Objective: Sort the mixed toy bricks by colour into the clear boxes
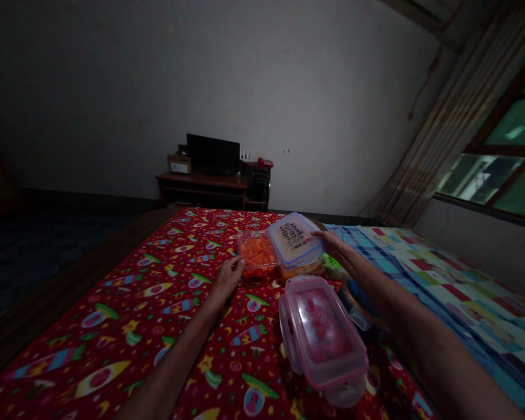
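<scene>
My left hand (227, 277) rests on the red patterned sheet (166, 303), its fingers curled against the near left corner of an open clear box of small orange pieces (257, 254). My right hand (336, 248) holds the right edge of a clear lid with a blue rim and a printed label (294, 238), tilted over another container (304, 268) with orange contents. Nearer to me lies a clear box with a pink-rimmed lid (324, 335), holding red pieces.
A blue round object (361, 297) lies partly under my right forearm, beside something green (332, 265). A multicoloured checked sheet (441, 274) covers the right side. Against the far wall stands a wooden desk (210, 186) with a dark monitor (213, 154). A curtained window (499, 151) is at right.
</scene>
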### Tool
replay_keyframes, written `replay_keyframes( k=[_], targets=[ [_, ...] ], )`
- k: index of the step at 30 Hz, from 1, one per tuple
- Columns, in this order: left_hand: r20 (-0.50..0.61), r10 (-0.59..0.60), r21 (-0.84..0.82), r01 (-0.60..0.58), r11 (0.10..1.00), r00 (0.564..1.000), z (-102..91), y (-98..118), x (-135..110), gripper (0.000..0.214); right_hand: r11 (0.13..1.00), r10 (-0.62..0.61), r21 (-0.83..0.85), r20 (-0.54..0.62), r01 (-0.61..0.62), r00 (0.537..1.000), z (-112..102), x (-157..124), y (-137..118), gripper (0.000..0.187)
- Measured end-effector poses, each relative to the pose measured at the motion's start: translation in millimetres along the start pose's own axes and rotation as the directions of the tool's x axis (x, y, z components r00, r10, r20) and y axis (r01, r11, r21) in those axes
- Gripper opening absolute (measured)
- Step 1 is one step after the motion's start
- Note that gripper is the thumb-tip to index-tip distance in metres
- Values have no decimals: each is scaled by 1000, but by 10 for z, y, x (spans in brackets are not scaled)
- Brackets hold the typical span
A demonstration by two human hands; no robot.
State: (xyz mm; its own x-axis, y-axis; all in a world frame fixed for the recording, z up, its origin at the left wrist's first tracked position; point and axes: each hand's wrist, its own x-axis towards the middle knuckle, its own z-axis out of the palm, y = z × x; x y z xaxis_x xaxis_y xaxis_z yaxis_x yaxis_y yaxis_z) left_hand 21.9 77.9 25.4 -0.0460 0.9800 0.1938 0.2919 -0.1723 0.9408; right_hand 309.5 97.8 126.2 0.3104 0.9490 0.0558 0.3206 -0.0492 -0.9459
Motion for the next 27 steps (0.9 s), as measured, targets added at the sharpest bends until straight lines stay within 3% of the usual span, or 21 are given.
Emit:
replay_keyframes(
  k=[3,5,7,9,11,13,14,16,17,19,21,22,24,26,27],
  targets=[
    [22,-11,-10,11,1000,1000,0,-40,17,45,984,121,134,-50,-114,991,-58,4,-60,7],
    [35,-15,3,15,1000,999,3,-45,17,45,988,93,134,-71,-83,993,-134,5,-119,7],
    [-51,13,45,-10,999,999,8,8,3,46,991,57,124,-85,-46,995,-212,-5,-207,8],
    [-201,96,75,-82,994,975,8,150,-38,53,997,-25,72,-114,34,993,-252,-54,-334,11],
    [-256,160,18,-160,987,953,-4,381,-116,61,970,-227,-117,-140,212,964,-207,-180,-488,19],
    [-86,125,-209,-141,968,988,-31,656,-235,64,806,-490,-406,-52,430,870,-52,-414,-630,27],
    [-3,108,-353,-102,930,994,-50,789,-304,63,677,-578,-517,66,524,813,65,-571,-681,28],
    [93,102,-557,-33,830,990,-96,1003,-443,63,446,-633,-635,274,630,724,355,-939,-727,20],
    [89,65,-606,2,795,994,-124,1072,-504,63,341,-635,-665,359,665,684,511,-1133,-719,18],
    [13,-66,-643,59,764,998,-193,1123,-588,61,104,-624,-620,569,778,536,798,-1495,-661,19],
    [-114,-206,-657,81,749,972,-292,1075,-622,47,-52,-589,-556,688,829,424,993,-1774,-592,24],
    [-173,-250,-663,75,744,953,-360,1026,-623,38,-93,-570,-508,732,856,373,1039,-1872,-568,25],
    [-254,-298,-658,62,750,920,-547,903,-606,29,-78,-542,-415,781,907,311,1012,-1983,-554,30],
    [-255,-340,-608,124,785,905,-808,770,-573,27,20,-550,-377,769,926,325,828,-1987,-560,36],
    [-192,-339,-578,172,797,921,-961,703,-552,28,81,-569,-398,734,914,371,683,-1953,-552,39]
  ],
)
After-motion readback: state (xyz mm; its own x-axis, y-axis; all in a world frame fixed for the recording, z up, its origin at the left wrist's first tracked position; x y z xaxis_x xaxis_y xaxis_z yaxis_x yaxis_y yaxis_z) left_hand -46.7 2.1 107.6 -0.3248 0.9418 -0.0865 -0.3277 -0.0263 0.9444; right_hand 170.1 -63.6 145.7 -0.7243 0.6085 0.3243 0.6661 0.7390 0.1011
